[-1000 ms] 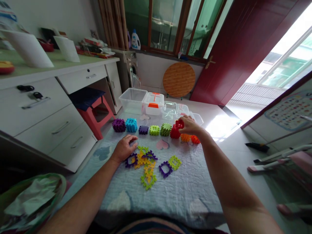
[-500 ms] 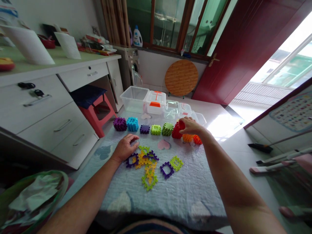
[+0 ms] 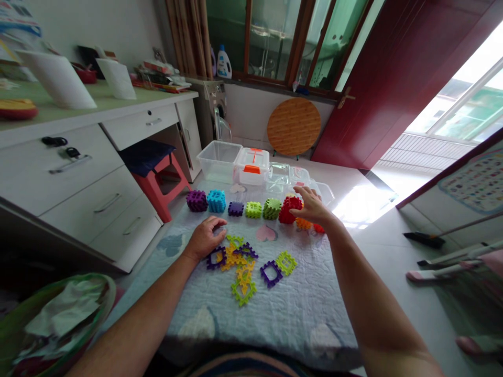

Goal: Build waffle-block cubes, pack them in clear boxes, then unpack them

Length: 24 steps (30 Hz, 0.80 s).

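Now the right hand [image 3: 312, 206] has opened wider at the red stack [image 3: 289, 210], its spread fingers gripping nothing visible, so this stack apparently stands by itself on the desk [image 3: 291, 309], while the left hand [image 3: 205, 238], half-curled and seemingly empty, lies beside the loose pieces [image 3: 232, 261].

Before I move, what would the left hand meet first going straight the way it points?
Probably the small dark purple stack, just beyond the left hand's fingertips; height is unclear, so it might pass over.
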### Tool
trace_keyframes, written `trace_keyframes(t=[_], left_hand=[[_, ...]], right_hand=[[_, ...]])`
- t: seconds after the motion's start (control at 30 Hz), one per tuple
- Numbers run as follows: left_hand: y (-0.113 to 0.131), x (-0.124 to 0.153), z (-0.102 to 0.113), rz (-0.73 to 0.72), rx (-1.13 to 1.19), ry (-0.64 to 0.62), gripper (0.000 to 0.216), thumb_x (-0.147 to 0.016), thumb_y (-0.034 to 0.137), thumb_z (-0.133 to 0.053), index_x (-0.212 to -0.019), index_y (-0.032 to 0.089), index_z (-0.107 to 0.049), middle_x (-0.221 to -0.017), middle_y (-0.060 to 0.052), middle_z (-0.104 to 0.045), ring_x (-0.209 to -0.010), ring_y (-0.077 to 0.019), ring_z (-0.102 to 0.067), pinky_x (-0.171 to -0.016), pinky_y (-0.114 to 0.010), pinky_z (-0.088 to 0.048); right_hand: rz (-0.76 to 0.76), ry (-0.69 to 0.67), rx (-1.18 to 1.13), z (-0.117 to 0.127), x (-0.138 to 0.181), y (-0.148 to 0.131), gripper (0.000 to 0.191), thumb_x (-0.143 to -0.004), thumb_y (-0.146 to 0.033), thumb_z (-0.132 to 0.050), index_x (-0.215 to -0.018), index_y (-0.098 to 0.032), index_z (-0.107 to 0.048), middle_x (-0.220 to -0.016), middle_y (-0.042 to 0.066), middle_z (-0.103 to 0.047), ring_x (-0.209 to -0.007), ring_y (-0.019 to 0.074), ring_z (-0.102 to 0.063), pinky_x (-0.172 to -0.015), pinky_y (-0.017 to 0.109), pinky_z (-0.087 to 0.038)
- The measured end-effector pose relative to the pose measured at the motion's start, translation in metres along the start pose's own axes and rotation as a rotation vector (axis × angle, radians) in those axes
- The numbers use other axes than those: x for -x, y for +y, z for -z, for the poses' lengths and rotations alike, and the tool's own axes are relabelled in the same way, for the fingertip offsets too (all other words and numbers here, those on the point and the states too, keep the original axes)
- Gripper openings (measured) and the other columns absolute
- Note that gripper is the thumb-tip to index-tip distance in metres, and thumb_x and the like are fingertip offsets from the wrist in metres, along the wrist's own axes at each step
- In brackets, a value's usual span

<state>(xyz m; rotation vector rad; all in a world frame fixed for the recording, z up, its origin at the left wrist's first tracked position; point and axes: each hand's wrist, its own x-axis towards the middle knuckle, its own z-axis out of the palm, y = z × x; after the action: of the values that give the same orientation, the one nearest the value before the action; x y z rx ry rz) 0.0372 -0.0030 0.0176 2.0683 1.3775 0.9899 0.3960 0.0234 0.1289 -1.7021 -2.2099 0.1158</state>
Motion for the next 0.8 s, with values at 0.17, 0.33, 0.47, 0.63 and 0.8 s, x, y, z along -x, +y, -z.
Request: trace_keyframes(t=[0.17, 0.33, 0.47, 0.63, 0.8], left_hand=[[0.001, 0.0, 0.001, -0.007, -0.007, -0.008, 0.021, -0.079, 0.033, -0.058, -0.094, 0.019, -0.065, -0.094, -0.005, -0.064, -0.087, -0.0203, -0.065, -0.083, -0.033, -0.055], [0.006, 0.001, 0.003, -0.005, -0.008, 0.016, 0.02, -0.078, 0.032, -0.058, -0.091, 0.02, -0.065, -0.093, -0.005, -0.065, -0.085, -0.0201, -0.065, -0.082, -0.034, -0.055], [0.008, 0.003, 0.003, 0.003, -0.02, 0.045, 0.019, -0.077, 0.031, -0.057, -0.09, 0.019, -0.065, -0.091, -0.005, -0.066, -0.083, -0.0198, -0.065, -0.081, -0.033, -0.055], [0.006, 0.004, 0.002, 0.007, -0.032, 0.053, 0.02, -0.077, 0.031, -0.057, -0.09, 0.018, -0.065, -0.091, -0.006, -0.066, -0.083, -0.0197, -0.066, -0.081, -0.033, -0.055], [0.008, 0.004, 0.001, 0.018, -0.021, 0.039, 0.021, -0.077, 0.032, -0.058, -0.091, 0.018, -0.066, -0.093, -0.005, -0.066, -0.084, -0.0195, -0.065, -0.081, -0.032, -0.053]], right_hand=[[-0.042, 0.316, -0.304, 0.003, 0.055, -0.018, 0.043, -0.08, -0.026, -0.054, -0.122, -0.021, -0.055, -0.11, 0.01, -0.063, -0.101, 0.025, -0.06, -0.091, 0.043, -0.047], [-0.05, 0.093, -0.349, -0.034, 0.098, -0.036, 0.027, -0.079, -0.025, -0.053, -0.104, -0.021, -0.062, -0.093, 0.006, -0.066, -0.084, 0.0206, -0.062, -0.082, 0.037, -0.05], [-0.007, 0.021, -0.255, -0.068, 0.104, -0.041, 0.025, -0.08, -0.024, -0.053, -0.102, -0.019, -0.064, -0.101, 0.009, -0.063, -0.097, 0.0234, -0.057, -0.09, 0.038, -0.046], [-0.033, 0.0, -0.194, -0.086, 0.103, -0.041, 0.022, -0.082, -0.022, -0.052, -0.099, -0.019, -0.066, -0.096, 0.009, -0.061, -0.094, 0.0233, -0.054, -0.09, 0.036, -0.044], [-0.057, 0.006, -0.178, -0.09, 0.103, -0.039, 0.022, -0.081, -0.022, -0.053, -0.097, -0.02, -0.068, -0.098, 0.009, -0.061, -0.095, 0.024, -0.054, -0.091, 0.038, -0.043]])
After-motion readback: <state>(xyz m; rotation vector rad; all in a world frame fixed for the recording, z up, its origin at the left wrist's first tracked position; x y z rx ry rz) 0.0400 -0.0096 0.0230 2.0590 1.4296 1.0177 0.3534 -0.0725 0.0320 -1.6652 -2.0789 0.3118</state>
